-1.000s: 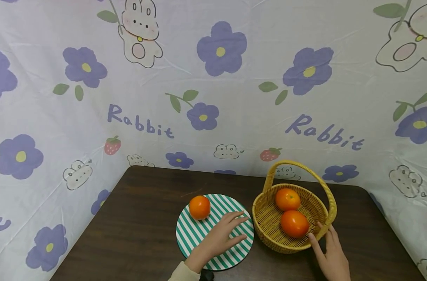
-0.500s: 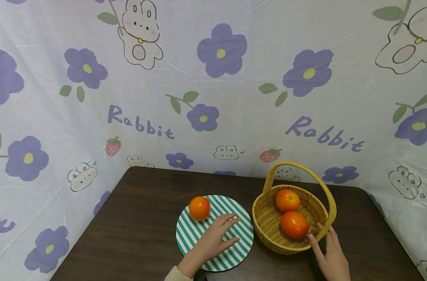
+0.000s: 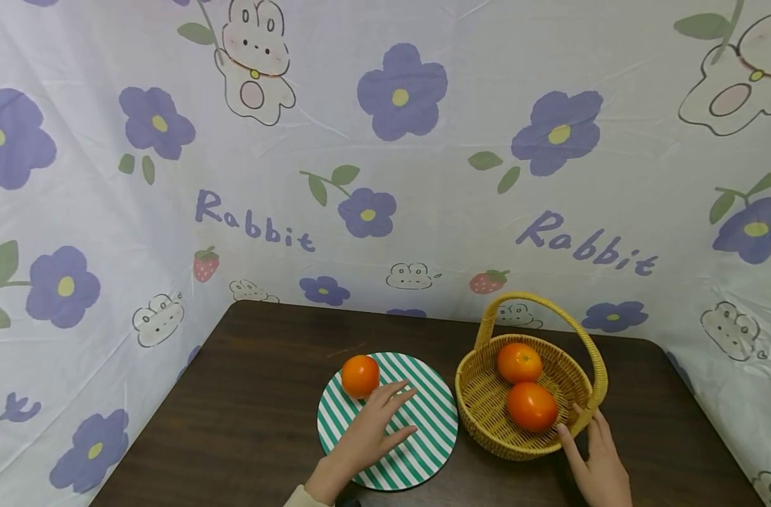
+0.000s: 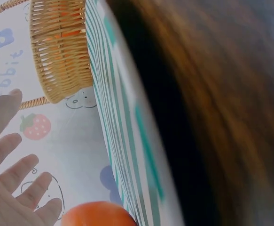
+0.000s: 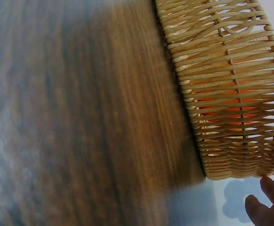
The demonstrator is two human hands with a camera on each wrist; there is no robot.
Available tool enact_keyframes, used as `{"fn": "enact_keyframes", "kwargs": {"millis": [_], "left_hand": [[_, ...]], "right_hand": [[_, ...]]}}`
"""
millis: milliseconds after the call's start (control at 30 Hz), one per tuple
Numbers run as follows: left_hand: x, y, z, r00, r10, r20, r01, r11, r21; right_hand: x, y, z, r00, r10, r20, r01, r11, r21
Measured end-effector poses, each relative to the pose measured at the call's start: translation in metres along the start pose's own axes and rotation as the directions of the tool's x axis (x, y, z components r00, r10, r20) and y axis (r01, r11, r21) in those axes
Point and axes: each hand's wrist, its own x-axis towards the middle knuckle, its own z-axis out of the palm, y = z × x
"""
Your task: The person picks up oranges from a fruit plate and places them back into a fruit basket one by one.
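I had the person's left hand (image 3: pixel 367 431) over a striped disc (image 3: pixel 426 426) on the table (image 3: pixel 252 415), its grip wide with the fingers extended. A loose orange fruit (image 3: pixel 360 376) sat at the disc's far left, just beyond those fingers; I could not tell whether they touched it. The right hand (image 3: pixel 597 461) rested at the near-right rim of the wicker basket (image 3: pixel 499 446), by the handle's foot; whether its grip pinched there I could not tell. Two more fruits (image 3: pixel 532 407) lay together inside the basket.
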Motion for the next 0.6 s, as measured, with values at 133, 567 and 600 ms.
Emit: {"fn": "enact_keyframes", "kwargs": {"millis": [133,567,600], "left_hand": [[-0.005,-0.004,-0.002,1.000,-0.006,-0.006,0.006,1.000,-0.001],[-0.015,-0.013,-0.013,0.996,-0.020,-0.084,0.018,1.000,-0.015],[-0.016,-0.014,-0.013,0.995,-0.016,-0.094,0.014,1.000,-0.015]], "right_hand": [[0.000,-0.001,0.000,1.000,-0.001,0.002,0.001,1.000,0.005],[0.001,0.000,0.000,1.000,0.013,0.006,-0.013,1.000,0.010],[0.001,0.000,0.000,1.000,0.015,0.007,-0.015,1.000,0.011]]}}
